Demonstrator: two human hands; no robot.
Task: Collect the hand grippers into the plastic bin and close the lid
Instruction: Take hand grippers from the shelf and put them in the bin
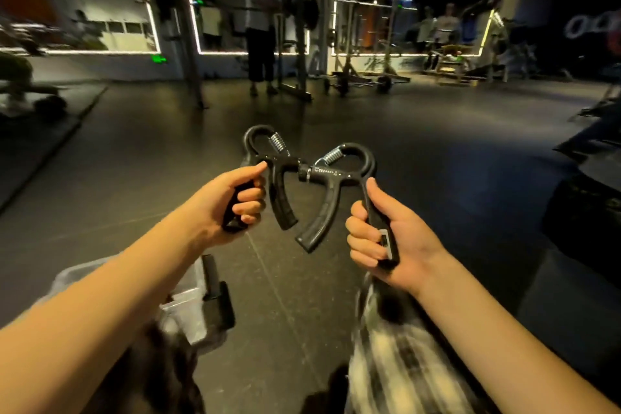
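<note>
Below, plastic bin (183,307) contents unclear; left hand (232,202), right hand (386,242) fingers clamp hand grippers (284,193)

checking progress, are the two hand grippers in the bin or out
Out. The left hand grips one hand gripper, the right hand grips the other gripper, both held above the floor, away from the plastic bin.

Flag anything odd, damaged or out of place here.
Nothing looks broken or spilled. The left hand grips one hand gripper, and the right hand grips the other gripper. Their knob ends meet mid-air, maybe touching. The plastic bin sits low left, blurred and partly hidden under the left forearm, so its lid state is unclear.
</note>
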